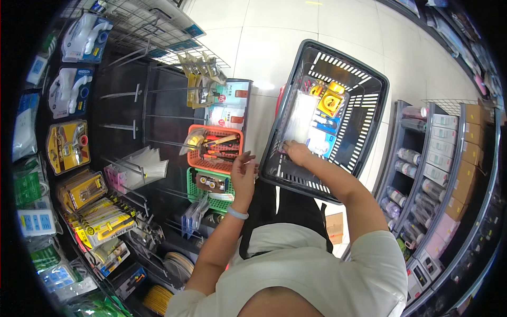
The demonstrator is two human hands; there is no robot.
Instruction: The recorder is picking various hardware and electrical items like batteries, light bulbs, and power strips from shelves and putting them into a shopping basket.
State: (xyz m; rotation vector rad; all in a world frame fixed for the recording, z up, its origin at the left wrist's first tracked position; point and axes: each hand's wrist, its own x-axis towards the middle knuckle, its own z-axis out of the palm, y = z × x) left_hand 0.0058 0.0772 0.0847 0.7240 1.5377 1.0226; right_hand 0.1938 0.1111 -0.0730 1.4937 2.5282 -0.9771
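Observation:
My right hand reaches into a black plastic shopping basket, its fingers closed on the near end of a long clear pack of whitish sticks. A bit of pink shows at the fingertips. Beside that pack lie a yellow packaged item, a blue carded item and a blue-and-white pack. My left hand, with a pale bangle on the wrist, is raised with fingers apart and nothing visible in it. It is between the shopping basket and an orange plastic basket of hand tools.
A green plastic basket sits below the orange one. Metal display hooks project from the left shelving, near similar stick packs and carded utility knives. Shelves at right hold bottles and cardboard boxes. The floor is tiled.

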